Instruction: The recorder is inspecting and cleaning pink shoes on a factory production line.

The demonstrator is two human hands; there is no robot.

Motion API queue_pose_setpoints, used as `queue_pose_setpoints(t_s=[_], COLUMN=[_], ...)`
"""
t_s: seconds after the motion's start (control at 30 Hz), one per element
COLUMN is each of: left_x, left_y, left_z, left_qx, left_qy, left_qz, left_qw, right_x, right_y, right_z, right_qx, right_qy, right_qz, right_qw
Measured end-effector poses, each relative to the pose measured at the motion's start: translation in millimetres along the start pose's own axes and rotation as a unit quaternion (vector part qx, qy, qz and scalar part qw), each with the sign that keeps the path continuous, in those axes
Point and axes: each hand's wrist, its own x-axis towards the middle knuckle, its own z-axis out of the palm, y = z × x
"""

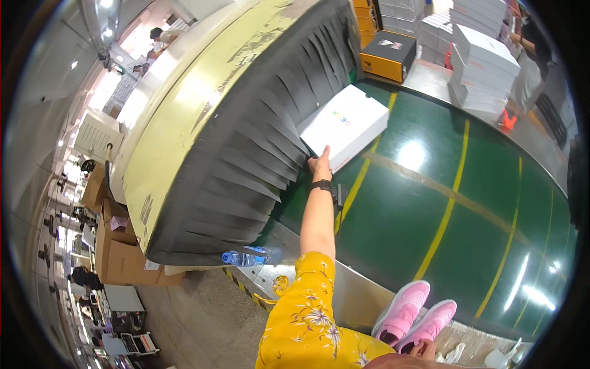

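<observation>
"Where does the white box (pixel 347 123) lie?"

"At the visible far left corner of the green conveyor belt (pixel 393 227), beside a black strip curtain (pixel 246 160), its long axis running from near left to far right. A left hand (pixel 321 165) grips its near corner."

"And the pink shoes (pixel 402 310)?"

"Side by side at the belt's near edge, toes pointing away and rightward, nearly parallel. A right hand (pixel 423 349), partly visible, pinches one heel."

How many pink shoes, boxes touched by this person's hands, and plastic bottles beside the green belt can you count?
Pink shoes at the right hand: 2
White box at the left hand: 1
Plastic bottle beside the green belt: 1
Total: 4
</observation>
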Motion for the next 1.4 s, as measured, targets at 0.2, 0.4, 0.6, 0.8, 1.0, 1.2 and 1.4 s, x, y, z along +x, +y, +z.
queue_pose_setpoints(t_s=[0.2, 0.4, 0.6, 0.8, 1.0, 1.2, 1.4], left_x=[-20, -82, -219, -323, -364, -401, -477], left_y=[-3, -47, -78, -112, -140, -142, -155], left_z=[2, -57, -161, -290, -375, -366, -286], left_qx=[-0.080, -0.093, 0.002, 0.054, 0.179, 0.321, 0.365], left_qy=[-0.130, -0.179, -0.161, -0.179, -0.170, -0.188, -0.527], left_qz=[-0.100, -0.144, -0.099, -0.135, -0.163, 0.444, 0.558], left_qw=[0.983, 0.969, 0.982, 0.973, 0.955, 0.815, 0.527], right_x=[41, 54, 30, 28, 9, 0, -3], right_y=[4, -2, -12, -47, -37, -45, -38], right_z=[32, 33, 13, -21, -39, -46, -43], right_qx=[0.025, 0.054, 0.082, 0.122, 0.211, 0.177, 0.188], right_qy=[-0.006, 0.004, 0.029, -0.008, -0.067, -0.071, -0.049], right_qz=[-0.028, -0.067, -0.074, -0.122, -0.041, -0.002, -0.004], right_qw=[0.999, 0.996, 0.993, 0.985, 0.974, 0.982, 0.981])
